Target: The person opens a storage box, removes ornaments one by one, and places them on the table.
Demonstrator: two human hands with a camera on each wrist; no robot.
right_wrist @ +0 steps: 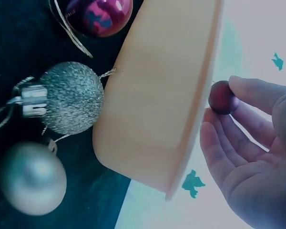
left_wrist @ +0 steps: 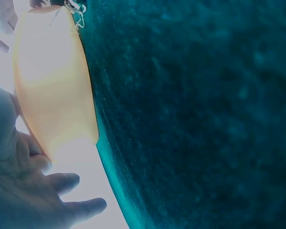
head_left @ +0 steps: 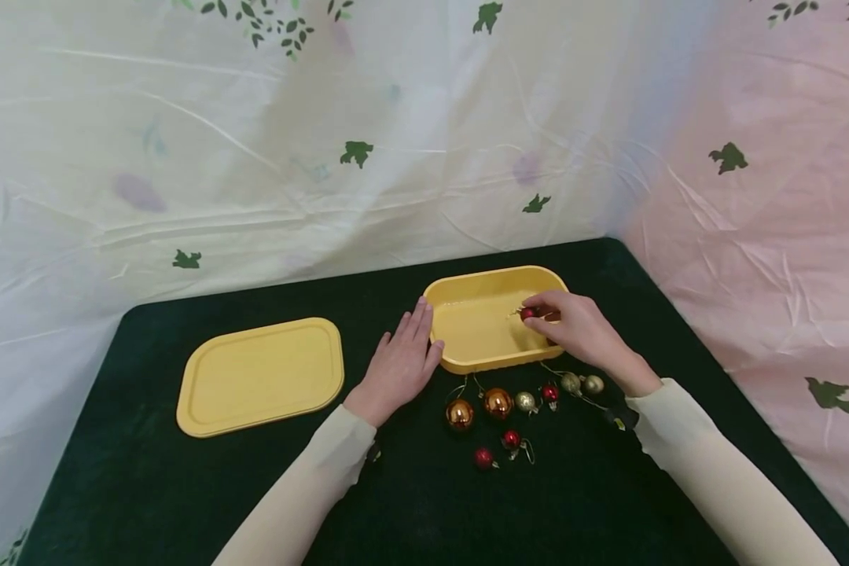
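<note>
Dark green table (head_left: pixel 184 487) filling the lower frame; yellow lid (head_left: pixel 260 376) lying at centre left; yellow tub (head_left: pixel 481 330) at centre; left hand (head_left: pixel 399 363) flat, fingers straight, touching the tub's left wall; right hand (head_left: pixel 580 330) above the tub, pinching a small red bauble (head_left: pixel 528 313); loose baubles (head_left: pixel 498 402) just below

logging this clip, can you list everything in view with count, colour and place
box: 1, yellow, open, back middle of the table
lid: 1, yellow, flat on the table left of the box
small red bauble: 1, dark red, over the box, in the right hand's grip
loose baubles: 8 on the table in front of the box; 2 copper, 3 red, 3 silver or gold
table cover: 1, dark green
backdrop sheet: white and pink, green leaf prints, behind the table
left hand: open, fingers against the box's left side
right hand: pinches the small red bauble
</note>
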